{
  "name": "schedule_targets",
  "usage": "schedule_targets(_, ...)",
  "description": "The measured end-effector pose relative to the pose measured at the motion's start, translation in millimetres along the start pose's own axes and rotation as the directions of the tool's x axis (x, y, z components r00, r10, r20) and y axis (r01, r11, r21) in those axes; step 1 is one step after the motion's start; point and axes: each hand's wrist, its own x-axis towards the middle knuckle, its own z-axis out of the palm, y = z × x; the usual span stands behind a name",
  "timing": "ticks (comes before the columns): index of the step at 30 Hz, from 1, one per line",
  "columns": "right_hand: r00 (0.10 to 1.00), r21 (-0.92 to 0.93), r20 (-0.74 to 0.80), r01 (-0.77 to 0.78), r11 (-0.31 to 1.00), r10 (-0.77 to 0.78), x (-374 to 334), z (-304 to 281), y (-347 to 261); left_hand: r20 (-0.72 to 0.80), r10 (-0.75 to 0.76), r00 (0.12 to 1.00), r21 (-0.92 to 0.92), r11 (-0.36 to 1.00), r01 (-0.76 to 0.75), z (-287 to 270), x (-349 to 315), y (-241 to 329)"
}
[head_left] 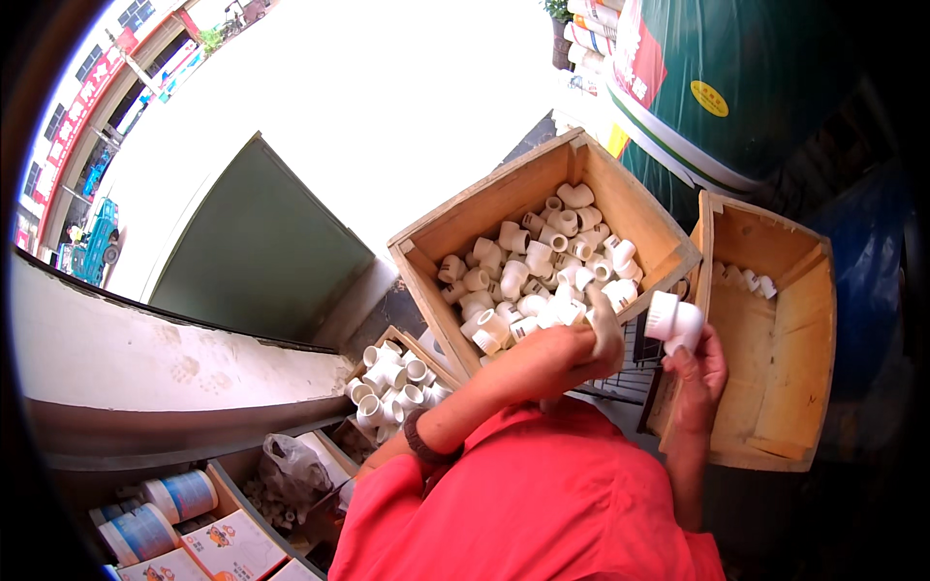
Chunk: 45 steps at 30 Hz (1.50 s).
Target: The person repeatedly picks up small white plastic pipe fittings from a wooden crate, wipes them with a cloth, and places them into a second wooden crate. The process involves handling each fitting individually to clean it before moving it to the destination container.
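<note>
A wooden box (426, 290) full of white plastic pipe fittings (528, 276), mostly elbows, stands tilted in front of me. My left hand (603, 341) is over its near right edge, beside the fittings. One pale finger, perhaps gloved, stretches up; the other fingers are largely hidden, and I see nothing held. A dark bracelet (426, 438) circles that wrist. To the right of the box, my right hand (699, 378) is closed on a larger white pipe elbow (676, 321), with thumb and fingers at its lower end.
Another wooden box (775, 358) at right has a few small fittings at its far end. White tee-like fittings (392, 382) fill a box at lower left. Nearby are tubs (140, 533), cartons (232, 544) and a plastic bag (291, 470). A green-wrapped bulk (727, 87) stands behind.
</note>
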Motion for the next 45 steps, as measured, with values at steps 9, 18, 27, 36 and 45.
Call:
schedule_targets(9, 0.969, -0.108, -0.157, 0.175, 0.979, -0.191, 6.8, -26.9, -12.8, -0.031, 0.417, 0.908, 0.053, 0.908, -0.416, -32.2, -4.1, 89.8)
schedule_targets(18, 0.959, -0.141, -0.184, 0.19, 0.972, -0.214, 5.3, -25.5, -24.5, 0.051, 0.828, 0.558, 0.037, 0.556, -0.83, -8.8, -11.8, 134.9)
schedule_targets(27, 0.961, -0.122, -0.176, 0.192, 0.974, -0.212, 6.2, -27.0, -19.4, 0.032, 0.969, 0.244, -0.535, 0.223, -0.815, -6.6, -6.3, 156.8)
schedule_targets(36, 0.967, -0.083, -0.169, 0.181, 0.98, -0.193, 5.9, -25.0, -11.1, 0.023, 0.952, 0.306, -0.454, 0.282, -0.845, 7.9, -10.5, 162.5)
schedule_targets(45, 0.968, -0.089, -0.162, 0.177, 0.98, -0.19, 5.2, -27.5, -8.5, 0.074, 0.939, 0.335, -0.409, 0.335, -0.849, 9.7, -11.3, 163.9)
